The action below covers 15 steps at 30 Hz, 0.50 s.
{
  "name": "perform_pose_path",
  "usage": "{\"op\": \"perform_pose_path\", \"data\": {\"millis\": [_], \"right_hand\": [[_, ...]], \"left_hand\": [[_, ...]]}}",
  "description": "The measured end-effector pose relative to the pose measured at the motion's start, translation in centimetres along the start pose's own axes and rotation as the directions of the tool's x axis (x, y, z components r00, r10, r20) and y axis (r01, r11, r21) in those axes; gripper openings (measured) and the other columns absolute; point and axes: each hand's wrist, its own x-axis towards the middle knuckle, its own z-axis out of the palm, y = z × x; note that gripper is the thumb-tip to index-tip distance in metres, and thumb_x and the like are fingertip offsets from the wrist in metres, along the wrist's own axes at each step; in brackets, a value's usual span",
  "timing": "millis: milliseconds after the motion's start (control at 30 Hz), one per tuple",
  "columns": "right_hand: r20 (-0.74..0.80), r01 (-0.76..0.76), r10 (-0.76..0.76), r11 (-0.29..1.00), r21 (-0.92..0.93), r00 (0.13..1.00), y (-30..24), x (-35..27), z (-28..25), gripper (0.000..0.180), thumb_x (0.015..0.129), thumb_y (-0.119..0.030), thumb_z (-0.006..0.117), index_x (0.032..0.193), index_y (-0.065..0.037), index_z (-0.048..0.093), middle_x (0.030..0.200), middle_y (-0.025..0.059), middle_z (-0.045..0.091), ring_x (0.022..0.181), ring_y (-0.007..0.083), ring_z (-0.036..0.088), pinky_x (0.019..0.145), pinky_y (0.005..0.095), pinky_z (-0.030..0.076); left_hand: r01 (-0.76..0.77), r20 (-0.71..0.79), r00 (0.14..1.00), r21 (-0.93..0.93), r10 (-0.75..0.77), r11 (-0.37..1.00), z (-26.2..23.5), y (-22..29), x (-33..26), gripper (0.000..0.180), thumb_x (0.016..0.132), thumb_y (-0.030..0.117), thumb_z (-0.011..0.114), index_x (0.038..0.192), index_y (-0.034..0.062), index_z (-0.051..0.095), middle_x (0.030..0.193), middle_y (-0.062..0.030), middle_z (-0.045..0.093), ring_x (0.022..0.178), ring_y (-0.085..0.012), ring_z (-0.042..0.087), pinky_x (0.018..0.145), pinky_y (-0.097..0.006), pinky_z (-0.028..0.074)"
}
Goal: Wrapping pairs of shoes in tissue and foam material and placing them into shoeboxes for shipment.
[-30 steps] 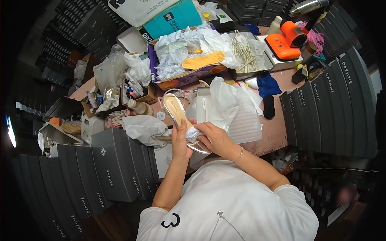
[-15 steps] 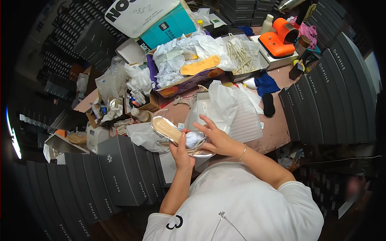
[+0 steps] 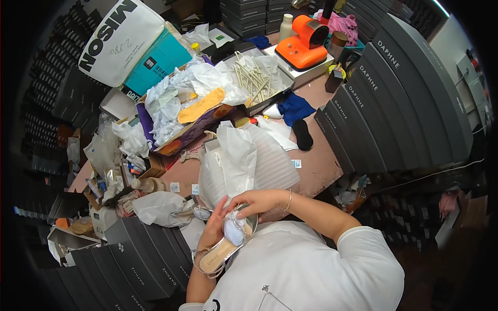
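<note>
A silver strappy sandal with a beige insole lies in my hands close to my shirt, its heel end toward me. White stuffing fills its front under the straps. My left hand wraps round the sandal's side, with its fingers near the toe. My right hand, a bangle on the wrist, closes over the toe end; its fingertips press there and are partly hidden. Just beyond my left hand, part of another silver sandal rests beside crumpled white paper.
Dark grey shoeboxes stand stacked at right and lower left. Ahead, a purple box holds crumpled paper and a yellow insole. White wrapping sheets, a black insole-shaped piece and an orange device sit on the pink table.
The sandal has swung round, so its heel end now points toward me instead of away. Both hands have come nearer my body, and my right fingers have closed on the toe. The view has shifted.
</note>
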Motion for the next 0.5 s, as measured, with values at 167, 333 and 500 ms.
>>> {"op": "perform_pose_path", "data": {"millis": [167,333,500], "right_hand": [[-0.773,-0.313,-0.242,0.812,-0.492,0.587,3.4,-4.2,-11.6,0.038,0.083,-0.025,0.071,0.104,0.001,0.052,0.084,0.0142,0.062,0.074,0.0268,0.064,0.065,0.0348,0.052],[-0.896,-0.639,-0.342,0.629,-0.442,0.284,13.9,-8.1,-22.7,0.055,0.073,-0.027,0.077,0.111,0.001,0.050,0.115,0.0202,0.049,0.107,0.0384,0.051,0.090,0.0424,0.044],[-0.873,-0.489,-0.465,0.732,-0.474,0.150,13.2,-8.1,-22.7,0.038,0.077,-0.006,0.054,0.114,0.004,0.048,0.114,0.0226,0.049,0.106,0.0390,0.051,0.097,0.0427,0.040]], "left_hand": [[0.102,-0.187,0.978,0.069,-0.087,0.992,4.4,-1.7,-0.2,0.062,0.088,0.008,0.052,0.147,0.0083,0.031,0.134,-0.0070,0.047,0.112,-0.0118,0.051,0.095,-0.024,0.040],[0.060,-0.270,0.963,0.289,0.022,0.955,3.6,-1.0,0.4,0.027,0.093,0.017,0.056,0.117,0.0067,0.054,0.113,-0.0035,0.055,0.103,-0.0100,0.052,0.089,-0.024,0.041],[0.186,-0.361,0.932,0.422,-0.024,0.887,3.7,-0.7,1.1,0.024,0.089,0.008,0.058,0.113,0.0080,0.055,0.101,-0.0005,0.057,0.099,-0.0074,0.051,0.085,-0.022,0.041]]}}
